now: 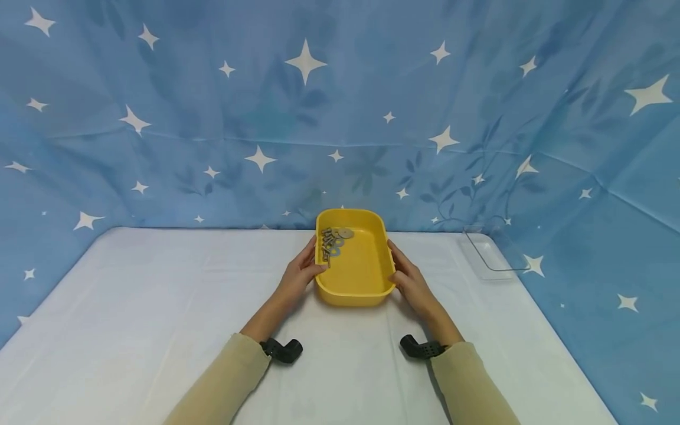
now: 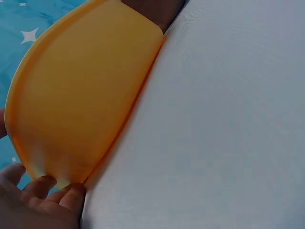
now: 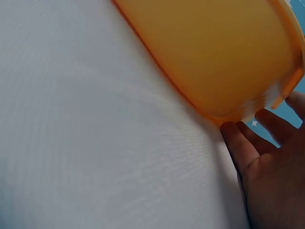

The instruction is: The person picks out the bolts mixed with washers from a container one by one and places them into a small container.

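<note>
The yellow plastic tray (image 1: 361, 268) sits toward the far side of the white-covered table (image 1: 159, 307), and whether its base rests on the cloth or is just above it I cannot tell. The left hand (image 1: 299, 270) grips the tray's left side, thumb over the rim and fingers against the outer wall; the right hand (image 1: 413, 282) holds the opposite side the same way. Inside the tray, loose metal bolts (image 1: 326, 238) lie heaped along the left wall, mixed with flat round washers (image 1: 346, 233); the rest of its floor is bare. In both wrist views the tray's wall hides this hardware. To the right of the tray, well apart from it, a clear plastic box (image 1: 491, 260) stands by the table's edge. Behind the tray hangs a blue star-print curtain (image 1: 260, 112), its lower edge partly covered by the tray's far rim. Nearer the person than the tray are two black wrist cameras (image 1: 287, 352) and beige sleeves (image 1: 223, 383).
</note>
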Available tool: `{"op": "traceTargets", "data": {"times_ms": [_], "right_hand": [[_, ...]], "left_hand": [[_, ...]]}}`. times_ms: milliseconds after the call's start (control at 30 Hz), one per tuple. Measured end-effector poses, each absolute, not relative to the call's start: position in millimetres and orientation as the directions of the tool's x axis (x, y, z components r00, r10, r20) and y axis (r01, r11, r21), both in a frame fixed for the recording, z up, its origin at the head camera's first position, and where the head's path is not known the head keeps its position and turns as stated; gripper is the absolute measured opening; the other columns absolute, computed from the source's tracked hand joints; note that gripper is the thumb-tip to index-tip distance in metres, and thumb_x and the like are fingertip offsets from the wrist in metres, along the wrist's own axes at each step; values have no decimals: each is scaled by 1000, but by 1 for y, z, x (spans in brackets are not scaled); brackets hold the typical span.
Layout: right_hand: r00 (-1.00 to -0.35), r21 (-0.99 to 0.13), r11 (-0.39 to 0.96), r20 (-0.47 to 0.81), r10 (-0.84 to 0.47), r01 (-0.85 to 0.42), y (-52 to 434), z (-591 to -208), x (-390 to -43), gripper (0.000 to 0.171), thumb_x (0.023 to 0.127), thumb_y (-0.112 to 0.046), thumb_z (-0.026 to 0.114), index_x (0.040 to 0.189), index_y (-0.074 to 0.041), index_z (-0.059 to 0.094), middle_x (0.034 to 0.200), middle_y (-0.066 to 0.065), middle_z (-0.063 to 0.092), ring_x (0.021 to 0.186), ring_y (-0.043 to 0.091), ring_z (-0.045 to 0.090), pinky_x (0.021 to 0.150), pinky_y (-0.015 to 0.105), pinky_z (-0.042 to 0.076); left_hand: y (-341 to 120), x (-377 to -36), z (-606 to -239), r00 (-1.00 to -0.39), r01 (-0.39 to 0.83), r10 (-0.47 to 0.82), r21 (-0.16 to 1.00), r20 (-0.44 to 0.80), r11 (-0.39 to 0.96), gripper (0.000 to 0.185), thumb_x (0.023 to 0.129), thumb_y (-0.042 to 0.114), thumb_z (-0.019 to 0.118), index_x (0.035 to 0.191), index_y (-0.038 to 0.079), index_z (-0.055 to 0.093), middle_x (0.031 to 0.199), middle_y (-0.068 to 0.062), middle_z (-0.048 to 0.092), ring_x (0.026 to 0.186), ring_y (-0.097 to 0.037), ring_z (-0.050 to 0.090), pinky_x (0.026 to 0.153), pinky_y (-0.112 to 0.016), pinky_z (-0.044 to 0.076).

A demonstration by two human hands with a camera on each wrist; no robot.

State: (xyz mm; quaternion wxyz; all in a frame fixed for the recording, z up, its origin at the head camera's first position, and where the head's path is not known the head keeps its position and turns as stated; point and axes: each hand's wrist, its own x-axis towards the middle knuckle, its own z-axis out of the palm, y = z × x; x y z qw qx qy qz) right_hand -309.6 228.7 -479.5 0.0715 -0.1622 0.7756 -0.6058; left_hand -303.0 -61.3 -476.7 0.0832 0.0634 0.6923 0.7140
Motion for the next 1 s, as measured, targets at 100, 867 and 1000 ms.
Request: {"op": "traceTargets", "data": {"times_ms": [100,867,1000], "right_hand": [[-938,-963,208,92,-334,-169,228,-479,-309,79,92,-5,44,163,-28,19,171,4,19,152,33,33,106,18,47],[-927,-884,417,48,-372,-213,253,-407,-314,53,102,-27,57,150,-5,48,150,18,53,138,38,51,118,58,38],[-909,-901,392,6,-417,-186,248,-392,-321,54,102,-31,56,149,-4,49,148,19,56,137,35,54,115,48,46]], "left_hand": [[-63,-301,-480,-977,-22,214,998,-10,-51,73,99,12,50,163,30,19,170,-1,22,156,-20,25,125,-43,31],[-67,-303,-487,-962,7,274,999,16,-36,71,100,19,52,161,37,20,169,13,20,156,-11,22,124,-41,31],[-68,-302,-485,-964,-7,266,1000,-2,-19,70,101,20,52,160,40,21,168,14,21,156,-10,23,124,-40,32]]}}
